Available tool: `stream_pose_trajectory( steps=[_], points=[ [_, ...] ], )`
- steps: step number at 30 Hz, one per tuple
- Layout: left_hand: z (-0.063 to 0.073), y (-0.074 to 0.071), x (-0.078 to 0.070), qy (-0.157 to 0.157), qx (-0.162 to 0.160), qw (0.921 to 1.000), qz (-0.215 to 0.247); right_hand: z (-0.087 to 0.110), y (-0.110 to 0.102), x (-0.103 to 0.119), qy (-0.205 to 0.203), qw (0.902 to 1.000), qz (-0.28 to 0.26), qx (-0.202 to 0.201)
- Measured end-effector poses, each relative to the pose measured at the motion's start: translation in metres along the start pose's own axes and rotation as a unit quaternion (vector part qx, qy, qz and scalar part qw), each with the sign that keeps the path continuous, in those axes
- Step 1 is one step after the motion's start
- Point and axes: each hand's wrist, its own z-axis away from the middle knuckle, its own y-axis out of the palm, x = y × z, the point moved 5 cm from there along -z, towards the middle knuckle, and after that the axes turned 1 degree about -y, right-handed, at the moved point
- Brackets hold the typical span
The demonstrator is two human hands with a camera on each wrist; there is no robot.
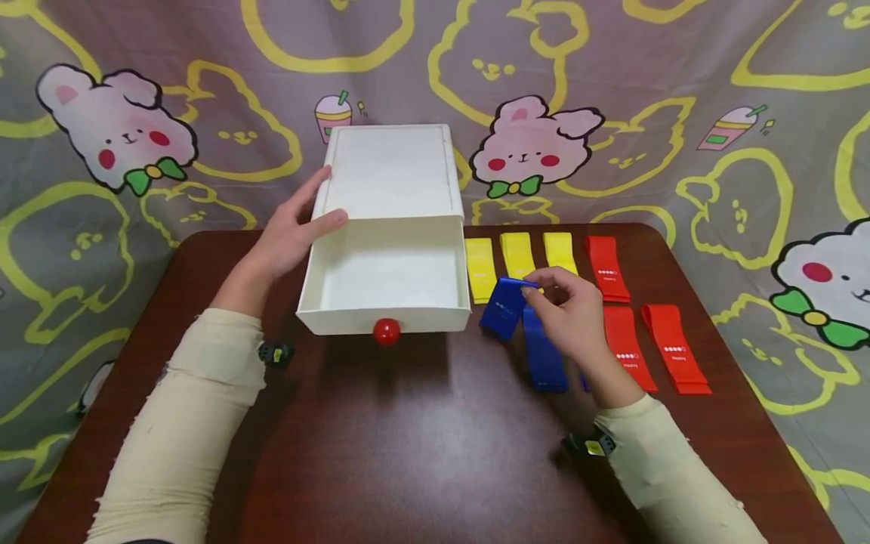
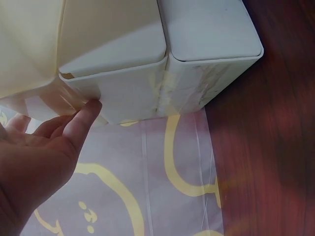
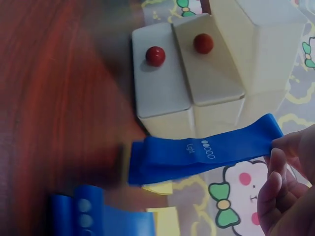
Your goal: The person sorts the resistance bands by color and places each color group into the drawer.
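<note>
My right hand [image 1: 571, 310] pinches the end of a folded blue resistance band [image 1: 503, 308] between thumb and fingers. The band [image 3: 236, 145] hangs out from the fingertips, with "Light" printed on it. Another blue band [image 1: 546, 359] lies on the table just below that hand. My left hand [image 1: 288, 230] rests against the left side of a white drawer unit [image 1: 394, 170], its thumb over the top front edge. The unit's upper drawer [image 1: 390, 276], with a red knob [image 1: 387, 332], is pulled out and shows a bare floor. In the left wrist view, straight fingers touch the unit's side [image 2: 128, 93].
Behind the blue bands lie several yellow bands [image 1: 482, 272]. Red bands [image 1: 675, 351] marked "Heavy" lie to the right. Two closed drawers with red knobs [image 3: 155, 56] sit below the pulled-out one. A patterned curtain [image 1: 632, 45] hangs behind the brown table [image 1: 381, 453].
</note>
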Motion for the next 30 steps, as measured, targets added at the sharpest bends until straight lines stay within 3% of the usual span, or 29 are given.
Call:
stream_pose_trajectory(
  steps=[6, 16, 30],
  points=[
    [-0.002, -0.001, -0.003, 0.004, -0.001, 1.0000, -0.001, -0.011, -0.013, 0.017, -0.018, 0.9995, -0.002, -0.027],
    [0.000, 0.001, -0.003, 0.009, -0.004, 1.0000, -0.001, -0.027, -0.041, 0.091, -0.091, 0.9913, -0.021, -0.093],
    [0.001, 0.001, 0.000, 0.002, -0.005, 1.0000, 0.004, -0.050, -0.052, 0.122, -0.102, 0.9779, -0.093, -0.157]
  ],
)
